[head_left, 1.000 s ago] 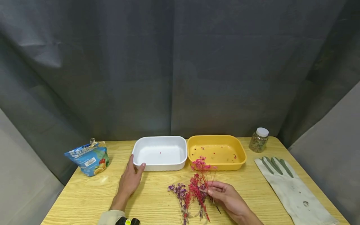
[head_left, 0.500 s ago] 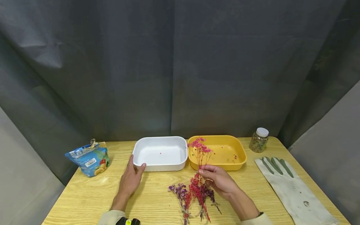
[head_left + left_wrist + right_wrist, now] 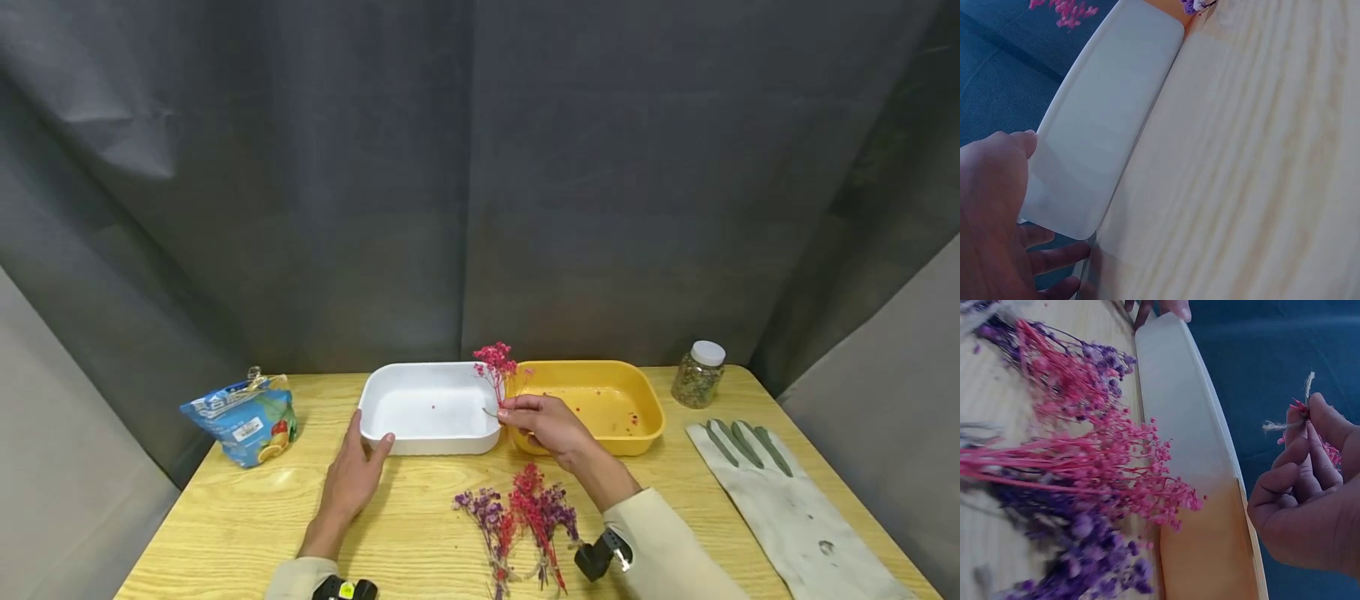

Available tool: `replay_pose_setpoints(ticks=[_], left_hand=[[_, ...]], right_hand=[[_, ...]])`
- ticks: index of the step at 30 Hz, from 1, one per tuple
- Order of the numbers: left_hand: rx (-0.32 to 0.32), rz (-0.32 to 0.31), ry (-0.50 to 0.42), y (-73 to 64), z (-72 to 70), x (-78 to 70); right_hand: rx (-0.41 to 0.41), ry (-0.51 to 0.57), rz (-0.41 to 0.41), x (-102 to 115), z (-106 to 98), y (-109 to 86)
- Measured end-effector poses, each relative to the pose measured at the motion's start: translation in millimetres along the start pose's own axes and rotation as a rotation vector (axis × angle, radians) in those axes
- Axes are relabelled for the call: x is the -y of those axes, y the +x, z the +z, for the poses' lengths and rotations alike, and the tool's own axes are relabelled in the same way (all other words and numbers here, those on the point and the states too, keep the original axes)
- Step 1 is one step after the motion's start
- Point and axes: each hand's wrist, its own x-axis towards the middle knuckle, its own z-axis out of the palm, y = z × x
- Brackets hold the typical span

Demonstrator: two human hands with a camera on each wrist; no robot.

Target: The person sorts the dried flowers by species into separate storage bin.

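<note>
Pink dried-looking sprig, blossoms up, stood near centre of head view, where white tub met yellow tub. Right hand pinched stems by twine; light grip there probably spared brittle heads. Left hand, fingers loosely spread, touched white tub's lower left corner, likely steadying it. Keeping blossoms off rims seemed wise.

The head view is evenly bright, the light probably from overhead, with a small glare on the table and a pale sheen on the dark curtain. Both wrist views are dimmer and bluish, turning the white tray greyish; the left hand sits shaded, and near purple flowers blur.
</note>
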Motion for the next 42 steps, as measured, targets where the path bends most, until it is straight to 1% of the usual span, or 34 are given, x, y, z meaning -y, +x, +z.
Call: replay_pose_setpoints(ticks=[6, 12, 18, 22, 29, 34, 38, 42], left_hand=[[0.005, 0.006, 0.012, 0.9, -0.4, 0.2], [0.001, 0.003, 0.021, 1.0, 1.4, 1.8], [-0.005, 0.001, 0.019, -0.9, 1.8, 0.0], [-0.014, 0.006, 0.021, 0.0, 2.4, 0.4], [-0.014, 0.003, 0.017, 0.9, 2.5, 0.5], [-0.006, 0.005, 0.015, 2.3, 2.3, -0.6], [-0.003, 0.004, 0.009, 2.5, 2.1, 0.1], [-0.005, -0.013, -0.025, 2.9, 2.0, 2.7]], right_hand=[[-0.046, -0.074, 0.0, 5.2, 11.9, 21.2], [-0.12, -0.206, -0.017, 8.8, 26.2, 37.2], [-0.203, -0.381, 0.013, 11.5, 37.2, 41.5], [-0.208, -0.439, -0.019, 12.0, 39.1, 37.1], [-0.194, -0.448, -0.108, 10.6, 30.4, 25.4], [-0.224, -0.459, -0.161, 8.2, 19.5, 12.7], [-0.232, -0.407, -0.19, 3.4, 12.9, 0.1], [-0.203, -0.328, -0.203, -4.9, 9.4, -12.7]])
